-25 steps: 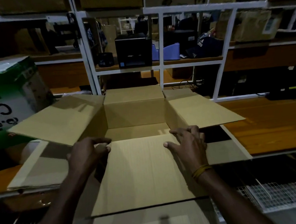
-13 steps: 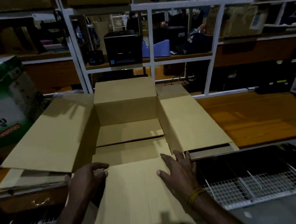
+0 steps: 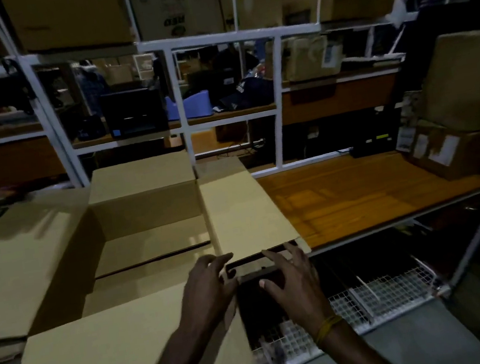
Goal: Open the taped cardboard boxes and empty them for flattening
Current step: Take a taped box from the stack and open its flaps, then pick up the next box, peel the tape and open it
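An open brown cardboard box (image 3: pixel 147 214) stands on the wooden table, its four flaps spread out and its inside showing only bare cardboard. Both hands are at its near right corner. My left hand (image 3: pixel 207 286) curls its fingers over that corner, where the near flap (image 3: pixel 109 357) meets the right flap (image 3: pixel 243 212). My right hand (image 3: pixel 293 286) has its fingers spread, fingertips touching the near edge of the right flap and thumb below it.
The wooden table top (image 3: pixel 358 192) stretches to the right of the box. A taped box (image 3: pixel 449 150) with labels sits at its far right, under a larger box (image 3: pixel 469 79). A white shelf frame (image 3: pixel 176 97) stands behind. A wire rack (image 3: pixel 383 294) lies below the table edge.
Both hands left the near flap and moved right to the box's near right corner. The view has swung to the right, and the green and white box on the left is out of sight.
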The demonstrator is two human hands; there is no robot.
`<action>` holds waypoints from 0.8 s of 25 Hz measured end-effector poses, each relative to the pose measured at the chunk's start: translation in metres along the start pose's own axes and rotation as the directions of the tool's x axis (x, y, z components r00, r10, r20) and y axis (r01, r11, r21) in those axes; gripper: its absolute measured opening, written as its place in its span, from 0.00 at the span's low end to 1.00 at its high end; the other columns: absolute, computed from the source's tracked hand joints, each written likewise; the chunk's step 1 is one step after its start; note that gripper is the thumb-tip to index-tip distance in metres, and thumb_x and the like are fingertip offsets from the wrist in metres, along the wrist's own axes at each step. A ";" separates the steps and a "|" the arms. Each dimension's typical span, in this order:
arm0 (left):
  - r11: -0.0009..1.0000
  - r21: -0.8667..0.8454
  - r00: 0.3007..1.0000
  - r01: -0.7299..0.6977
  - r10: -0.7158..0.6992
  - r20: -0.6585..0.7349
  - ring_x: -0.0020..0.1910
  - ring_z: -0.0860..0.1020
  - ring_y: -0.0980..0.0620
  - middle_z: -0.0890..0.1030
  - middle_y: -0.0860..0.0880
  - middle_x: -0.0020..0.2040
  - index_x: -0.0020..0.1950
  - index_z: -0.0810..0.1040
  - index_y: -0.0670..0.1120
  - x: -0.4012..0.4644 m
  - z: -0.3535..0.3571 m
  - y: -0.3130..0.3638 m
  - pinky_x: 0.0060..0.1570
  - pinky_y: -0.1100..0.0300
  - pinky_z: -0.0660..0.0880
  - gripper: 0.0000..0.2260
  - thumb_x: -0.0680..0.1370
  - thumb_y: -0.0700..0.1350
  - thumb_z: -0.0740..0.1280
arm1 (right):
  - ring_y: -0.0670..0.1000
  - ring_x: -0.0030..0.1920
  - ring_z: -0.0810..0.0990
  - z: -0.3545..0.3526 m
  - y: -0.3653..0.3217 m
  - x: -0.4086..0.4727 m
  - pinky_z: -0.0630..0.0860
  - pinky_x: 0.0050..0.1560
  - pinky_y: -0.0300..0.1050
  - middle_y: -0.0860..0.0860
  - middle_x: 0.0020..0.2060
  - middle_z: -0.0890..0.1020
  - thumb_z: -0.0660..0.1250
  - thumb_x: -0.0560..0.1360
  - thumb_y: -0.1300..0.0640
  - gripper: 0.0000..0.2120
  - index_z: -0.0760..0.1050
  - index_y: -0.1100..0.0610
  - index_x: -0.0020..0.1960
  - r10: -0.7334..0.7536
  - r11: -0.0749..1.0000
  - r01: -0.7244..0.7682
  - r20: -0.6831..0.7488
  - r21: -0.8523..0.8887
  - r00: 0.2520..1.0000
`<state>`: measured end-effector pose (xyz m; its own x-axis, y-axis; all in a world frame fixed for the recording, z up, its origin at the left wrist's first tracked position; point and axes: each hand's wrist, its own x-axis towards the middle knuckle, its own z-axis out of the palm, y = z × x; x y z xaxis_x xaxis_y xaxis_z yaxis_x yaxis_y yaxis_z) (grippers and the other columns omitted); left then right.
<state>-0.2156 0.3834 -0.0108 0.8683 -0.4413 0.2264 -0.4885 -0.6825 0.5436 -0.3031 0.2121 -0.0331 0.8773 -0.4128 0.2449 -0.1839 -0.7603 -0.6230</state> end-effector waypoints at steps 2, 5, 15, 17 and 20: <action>0.999 -0.002 0.998 -0.039 0.039 0.051 0.69 0.71 0.46 0.69 0.47 0.71 0.73 0.70 0.57 0.014 0.031 0.039 0.63 0.53 0.72 0.27 0.75 0.54 0.71 | 0.56 0.77 0.54 -0.033 0.032 0.001 0.59 0.74 0.59 0.52 0.78 0.55 0.67 0.77 0.44 0.28 0.64 0.41 0.75 0.032 0.999 -0.032 -0.018 -0.033 0.999; 0.995 0.012 0.991 -0.095 0.094 0.101 0.71 0.69 0.42 0.66 0.44 0.74 0.74 0.69 0.55 0.031 0.080 0.098 0.65 0.51 0.71 0.28 0.75 0.53 0.72 | 0.55 0.79 0.49 -0.081 0.087 0.001 0.57 0.74 0.61 0.50 0.79 0.50 0.65 0.79 0.44 0.28 0.59 0.40 0.77 0.089 0.992 -0.091 -0.025 -0.087 0.996; 0.937 -0.001 0.909 -0.348 0.338 0.244 0.73 0.65 0.42 0.62 0.41 0.77 0.77 0.65 0.52 0.054 0.224 0.290 0.66 0.50 0.71 0.30 0.77 0.53 0.71 | 0.58 0.79 0.46 -0.217 0.261 -0.013 0.57 0.75 0.61 0.53 0.80 0.48 0.66 0.79 0.47 0.31 0.56 0.40 0.78 0.256 0.947 -0.280 -0.155 -0.158 0.954; 0.920 -0.032 0.884 -0.390 0.384 0.269 0.73 0.66 0.42 0.63 0.41 0.76 0.78 0.64 0.51 0.055 0.249 0.323 0.66 0.53 0.70 0.32 0.77 0.53 0.71 | 0.58 0.79 0.48 -0.240 0.288 -0.020 0.58 0.75 0.60 0.54 0.80 0.50 0.67 0.78 0.47 0.32 0.56 0.41 0.78 0.292 0.935 -0.323 -0.196 -0.149 0.936; 0.880 -0.069 0.837 -0.470 0.469 0.283 0.73 0.66 0.42 0.61 0.41 0.77 0.78 0.62 0.50 0.061 0.289 0.370 0.66 0.53 0.69 0.32 0.77 0.51 0.71 | 0.59 0.79 0.49 -0.273 0.325 -0.026 0.59 0.75 0.58 0.56 0.79 0.51 0.67 0.78 0.49 0.33 0.57 0.43 0.78 0.339 0.904 -0.393 -0.282 -0.166 0.898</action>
<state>-0.3683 -0.0644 -0.0289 0.4731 -0.8541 0.2162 -0.8322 -0.3527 0.4278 -0.5062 -0.1608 -0.0390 0.6004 -0.7694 0.2181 -0.5851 -0.6085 -0.5361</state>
